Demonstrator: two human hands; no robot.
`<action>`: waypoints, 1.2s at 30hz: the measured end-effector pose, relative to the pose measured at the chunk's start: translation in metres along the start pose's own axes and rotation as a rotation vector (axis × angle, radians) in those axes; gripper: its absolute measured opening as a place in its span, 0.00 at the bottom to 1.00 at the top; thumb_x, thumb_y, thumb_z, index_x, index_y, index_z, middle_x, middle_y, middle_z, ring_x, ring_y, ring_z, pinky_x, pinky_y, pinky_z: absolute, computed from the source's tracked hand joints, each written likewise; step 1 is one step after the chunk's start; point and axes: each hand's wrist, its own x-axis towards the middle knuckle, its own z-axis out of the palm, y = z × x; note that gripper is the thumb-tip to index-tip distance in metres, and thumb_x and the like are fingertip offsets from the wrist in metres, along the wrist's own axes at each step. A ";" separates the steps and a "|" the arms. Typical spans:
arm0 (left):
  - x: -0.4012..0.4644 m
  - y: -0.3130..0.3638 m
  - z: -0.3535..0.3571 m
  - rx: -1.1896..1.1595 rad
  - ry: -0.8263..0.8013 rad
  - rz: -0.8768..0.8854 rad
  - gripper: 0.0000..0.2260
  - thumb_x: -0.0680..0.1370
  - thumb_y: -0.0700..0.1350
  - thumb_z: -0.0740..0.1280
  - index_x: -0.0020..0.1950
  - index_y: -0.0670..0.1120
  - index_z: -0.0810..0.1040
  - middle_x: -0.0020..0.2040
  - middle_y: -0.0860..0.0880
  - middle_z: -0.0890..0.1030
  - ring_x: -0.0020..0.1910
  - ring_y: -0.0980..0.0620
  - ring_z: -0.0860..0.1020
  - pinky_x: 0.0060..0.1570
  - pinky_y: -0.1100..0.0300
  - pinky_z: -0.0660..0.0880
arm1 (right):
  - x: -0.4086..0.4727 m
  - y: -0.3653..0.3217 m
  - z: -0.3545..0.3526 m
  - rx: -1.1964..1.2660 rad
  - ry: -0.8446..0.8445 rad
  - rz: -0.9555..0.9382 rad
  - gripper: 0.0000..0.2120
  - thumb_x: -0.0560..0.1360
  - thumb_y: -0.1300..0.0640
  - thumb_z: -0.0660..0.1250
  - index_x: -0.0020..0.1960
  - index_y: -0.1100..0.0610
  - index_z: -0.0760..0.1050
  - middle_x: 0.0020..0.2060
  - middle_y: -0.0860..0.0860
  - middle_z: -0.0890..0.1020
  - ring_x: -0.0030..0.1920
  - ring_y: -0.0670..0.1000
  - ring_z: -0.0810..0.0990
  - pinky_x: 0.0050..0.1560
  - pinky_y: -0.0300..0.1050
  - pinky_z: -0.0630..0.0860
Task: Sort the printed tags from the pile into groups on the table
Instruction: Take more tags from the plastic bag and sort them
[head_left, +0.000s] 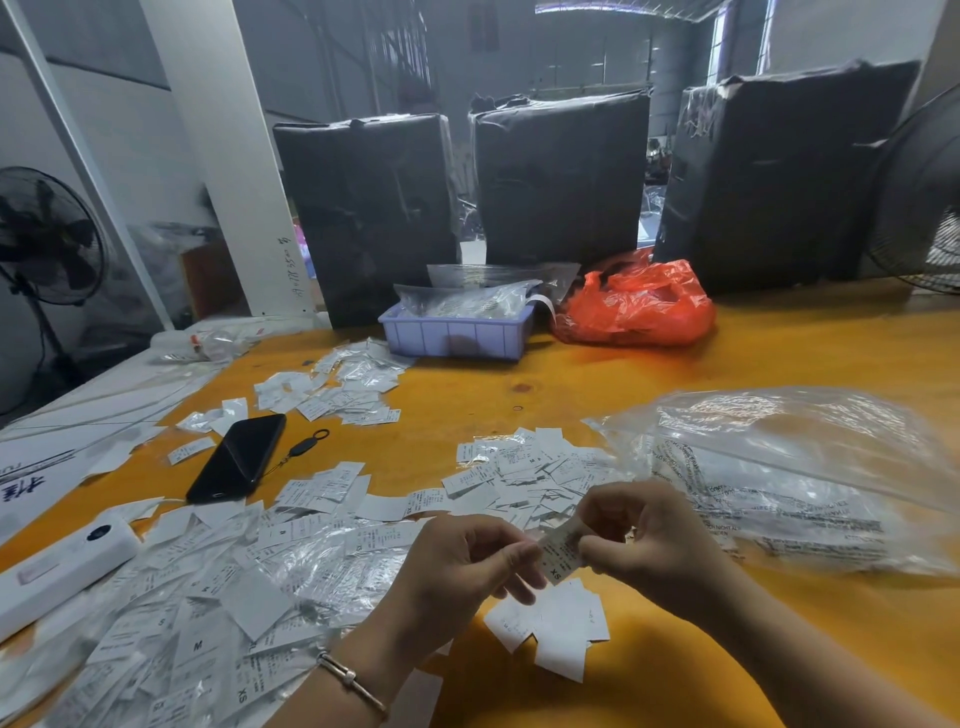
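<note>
While both hands pinched one small white printed "XS" tag (558, 553) above the orange counter (727, 364) | left hand (457, 561), right hand (639, 535) clamped | step: reading size | next: drop onto nearby small white stack (556, 623).

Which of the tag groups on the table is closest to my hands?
The small fan of white tags directly below the hands; the other groups lie further off, left of or beyond them.
</note>
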 end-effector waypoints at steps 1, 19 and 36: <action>0.001 0.000 0.000 0.002 -0.002 0.000 0.06 0.78 0.47 0.69 0.43 0.52 0.84 0.38 0.50 0.86 0.36 0.50 0.85 0.34 0.64 0.75 | 0.000 0.001 0.000 0.007 -0.001 0.003 0.06 0.64 0.58 0.67 0.32 0.61 0.78 0.28 0.59 0.77 0.29 0.52 0.72 0.29 0.51 0.68; 0.002 -0.002 0.000 -0.083 0.060 -0.015 0.12 0.74 0.52 0.69 0.47 0.43 0.83 0.40 0.48 0.86 0.37 0.48 0.85 0.34 0.62 0.78 | -0.002 -0.006 0.007 -0.040 0.085 -0.008 0.10 0.69 0.68 0.73 0.42 0.54 0.84 0.33 0.47 0.83 0.33 0.48 0.79 0.33 0.48 0.77; 0.002 -0.001 -0.008 -0.131 0.108 -0.110 0.04 0.76 0.41 0.70 0.48 0.40 0.80 0.40 0.44 0.86 0.37 0.44 0.85 0.36 0.58 0.80 | -0.002 -0.003 -0.002 -0.289 -0.096 0.074 0.04 0.70 0.50 0.73 0.43 0.50 0.83 0.38 0.44 0.81 0.39 0.42 0.77 0.41 0.46 0.77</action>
